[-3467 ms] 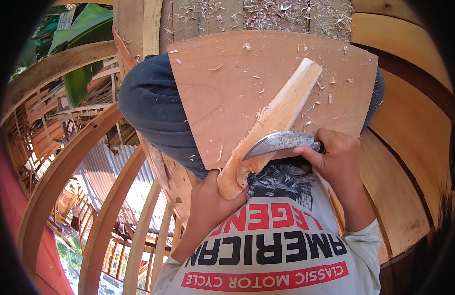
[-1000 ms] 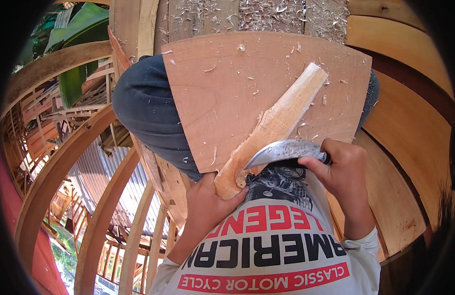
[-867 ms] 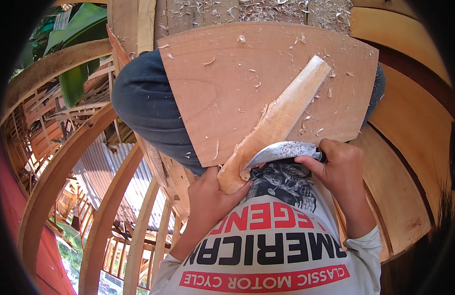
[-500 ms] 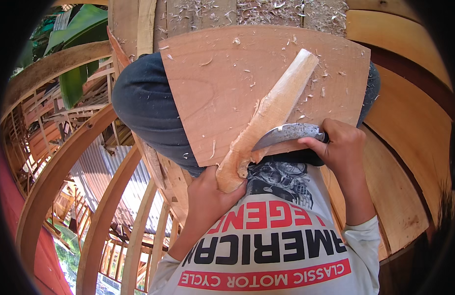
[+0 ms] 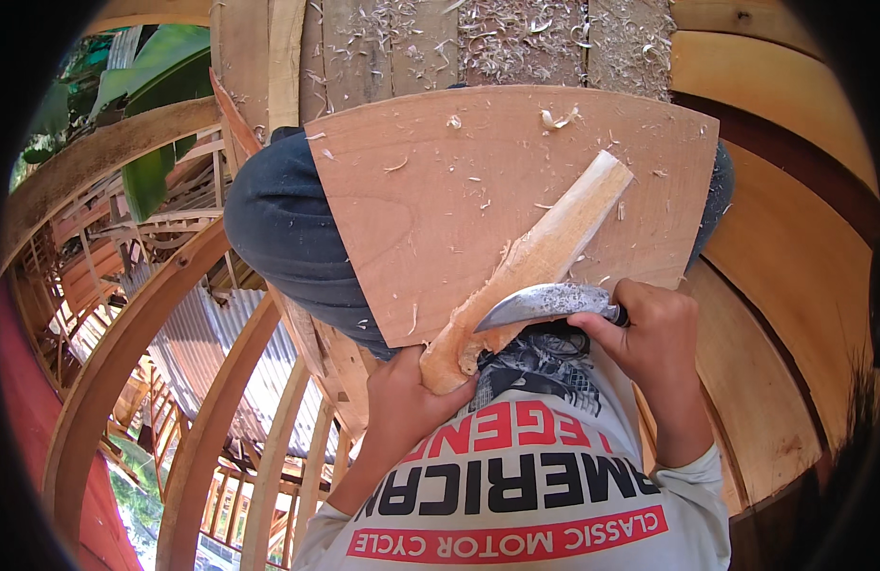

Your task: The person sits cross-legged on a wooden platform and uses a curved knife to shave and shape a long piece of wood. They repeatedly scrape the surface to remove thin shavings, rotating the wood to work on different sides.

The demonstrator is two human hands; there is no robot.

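A long, roughly carved piece of pale wood (image 5: 538,255) lies slanted over a flat wooden board (image 5: 402,200) on my lap. My left hand (image 5: 409,392) is closed around its thick near end, close to my shirt. In my right hand (image 5: 657,326) is the dark handle of a curved knife (image 5: 549,301); its thumb rests by the base of the blade. The grey, speckled blade points left, and its tip lies against the side of the wood, just above a rough notch near the gripped end. Most of the handle is hidden by the fingers.
Several curled shavings (image 5: 559,118) lie on the board, and many more cover the plank floor (image 5: 426,48) beyond it. A slatted wooden railing (image 5: 212,390) stands at my left, with corrugated roofing (image 5: 226,347) below. Broad wooden planks (image 5: 792,276) line the right side.
The board, the wood and both hands sit lower in the picture. The knife blade has shifted slightly left along the wood's side. A larger curled shaving now shows at the board's far edge.
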